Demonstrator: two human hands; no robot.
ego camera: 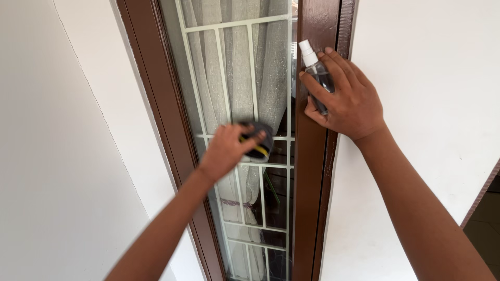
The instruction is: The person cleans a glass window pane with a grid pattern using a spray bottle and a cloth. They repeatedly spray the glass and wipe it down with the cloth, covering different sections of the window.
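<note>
A dark grey cleaning pad with a yellow edge is pressed flat against the narrow window pane, about midway up its visible height and close to the right-hand brown frame. The left hand is closed around the pad, fingers curled over its left side. The right hand holds a small clear spray bottle with a white nozzle, gripped against the frame near the pane's upper right corner, nozzle pointing up.

How much of the glass has been wiped is hard to judge: no streaks or wet patches show clearly, so the work looks somewhere mid-pane, with the lower part, down to the bottom edge, possibly untouched.

Behind the glass a white grille and a pale curtain lie out of reach. The pane is tight between its two brown frame sides, so sideways strokes are short; up and down there is long free travel. White wall flanks both sides.
</note>
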